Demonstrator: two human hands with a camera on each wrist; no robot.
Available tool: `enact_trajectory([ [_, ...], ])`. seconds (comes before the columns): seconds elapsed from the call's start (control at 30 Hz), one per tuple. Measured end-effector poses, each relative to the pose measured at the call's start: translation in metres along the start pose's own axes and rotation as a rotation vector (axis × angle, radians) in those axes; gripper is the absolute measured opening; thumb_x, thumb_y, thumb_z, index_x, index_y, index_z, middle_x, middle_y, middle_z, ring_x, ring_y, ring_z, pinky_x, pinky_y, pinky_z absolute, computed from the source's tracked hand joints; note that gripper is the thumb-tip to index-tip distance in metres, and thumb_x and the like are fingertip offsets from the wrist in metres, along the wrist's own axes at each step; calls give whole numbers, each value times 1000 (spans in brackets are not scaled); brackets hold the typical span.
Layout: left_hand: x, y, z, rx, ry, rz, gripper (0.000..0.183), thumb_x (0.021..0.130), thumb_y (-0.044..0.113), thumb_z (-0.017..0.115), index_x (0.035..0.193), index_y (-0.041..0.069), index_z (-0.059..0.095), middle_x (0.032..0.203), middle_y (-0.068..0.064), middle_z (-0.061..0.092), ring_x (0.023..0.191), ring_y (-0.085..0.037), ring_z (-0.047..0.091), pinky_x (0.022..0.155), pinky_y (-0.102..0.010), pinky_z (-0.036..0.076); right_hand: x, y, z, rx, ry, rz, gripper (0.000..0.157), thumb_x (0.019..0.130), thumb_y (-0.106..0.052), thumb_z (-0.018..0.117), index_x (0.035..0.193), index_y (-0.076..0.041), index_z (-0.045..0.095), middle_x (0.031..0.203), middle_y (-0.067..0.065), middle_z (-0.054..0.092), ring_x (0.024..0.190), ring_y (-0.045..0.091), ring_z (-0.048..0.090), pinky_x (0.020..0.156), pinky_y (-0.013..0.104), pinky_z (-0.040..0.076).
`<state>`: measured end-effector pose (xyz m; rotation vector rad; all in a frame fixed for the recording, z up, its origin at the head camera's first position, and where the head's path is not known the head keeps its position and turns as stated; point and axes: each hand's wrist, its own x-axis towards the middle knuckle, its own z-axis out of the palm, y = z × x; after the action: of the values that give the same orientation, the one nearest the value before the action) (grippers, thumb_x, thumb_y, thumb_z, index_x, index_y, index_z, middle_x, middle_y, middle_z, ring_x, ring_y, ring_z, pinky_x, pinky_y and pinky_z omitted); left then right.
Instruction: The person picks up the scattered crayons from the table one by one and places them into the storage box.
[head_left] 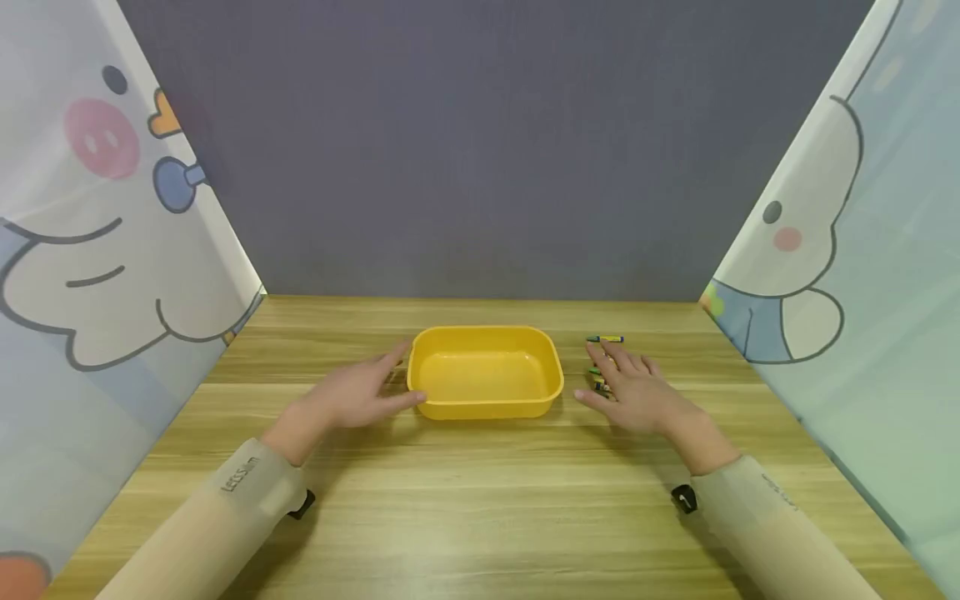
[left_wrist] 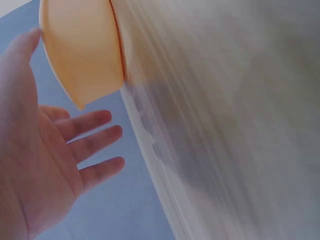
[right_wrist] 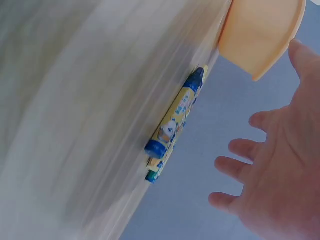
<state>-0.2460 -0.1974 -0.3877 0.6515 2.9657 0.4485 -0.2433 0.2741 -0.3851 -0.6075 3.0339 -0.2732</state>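
A yellow plastic basin [head_left: 483, 410] stands on the wooden table, and its inside shows nothing lying in it. At its left end is my left hand [head_left: 360, 392], fingers spread; the thumb and forefinger reach the rim, though firm contact is hard to tell. To the right of the basin, my right hand [head_left: 633, 396] hovers palm down with loosely extended fingers, holding nothing. Several crayons lie partly hidden beneath it. One crayon [head_left: 613, 339] with a yellow wrapper shows beyond the fingertips. The right wrist view shows a blue crayon [right_wrist: 175, 117] in a printed wrapper, beside others.
The wood-grain table [head_left: 480, 508] extends around the basin. A dark grey panel [head_left: 480, 150] rises at its back edge. Cartoon-printed cloths hang along the left side [head_left: 97, 275] and right side [head_left: 877, 292].
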Motion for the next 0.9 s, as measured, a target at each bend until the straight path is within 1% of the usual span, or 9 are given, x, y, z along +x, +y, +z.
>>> enact_trajectory([
  [0.13,14,5,-1,-49,-44,8,115,97,91,47,179,23,3,176,-18,38,142,-46,62,105,-60,58,-3,4,-4,6,5,10,92,112,-67,45,178,-10,16,179,27,23,162,60,24,127,81,15],
  [0.23,23,6,0,-59,-75,5,118,96,91,50,179,24,-1,177,-19,36,126,-41,72,79,-48,61,-6,9,-8,9,10,25,89,113,-65,45,176,-7,21,177,30,27,159,62,29,125,82,20],
  [0.33,30,6,2,-76,-108,-6,121,95,90,52,179,23,-4,177,-21,36,102,-30,75,60,-39,52,-9,19,-12,32,19,43,85,113,-63,47,173,-5,30,172,33,35,154,62,38,121,80,32],
  [0.43,32,4,4,-94,-125,-7,122,95,89,54,179,22,-5,177,-22,35,96,-28,74,56,-38,49,-12,31,-16,93,27,46,74,113,-56,56,162,-1,47,160,32,52,139,54,59,110,70,51],
  [0.53,32,2,6,-99,-122,-3,122,95,89,54,179,21,-6,178,-22,32,117,-39,75,67,-42,57,-13,43,-18,185,14,25,52,110,-41,67,141,1,65,137,24,70,111,34,74,91,51,62],
  [0.6,30,1,7,-105,-118,-6,123,95,89,53,178,21,-6,178,-22,31,132,-45,68,82,-48,62,-15,49,-18,248,-6,-1,35,107,-30,73,125,-1,72,118,14,76,96,20,73,80,39,61],
  [0.67,30,1,8,-115,-115,-6,124,95,89,53,178,19,-7,179,-22,28,142,-47,62,98,-54,60,-17,55,-18,284,-23,-24,24,104,-25,77,116,-4,75,107,5,77,90,11,70,76,31,58],
  [0.77,29,2,8,-138,-112,-12,126,94,89,55,178,17,-7,179,-22,29,145,-47,59,110,-60,55,-19,63,-19,310,-32,-30,19,104,-22,76,115,-6,77,102,0,76,88,7,66,75,27,55],
  [0.9,30,-1,10,-162,-119,-19,126,94,89,56,177,23,-12,179,-24,29,144,-48,59,114,-62,52,-9,76,-26,304,-7,22,26,109,-22,70,123,-2,76,109,6,78,92,14,68,79,33,56],
])
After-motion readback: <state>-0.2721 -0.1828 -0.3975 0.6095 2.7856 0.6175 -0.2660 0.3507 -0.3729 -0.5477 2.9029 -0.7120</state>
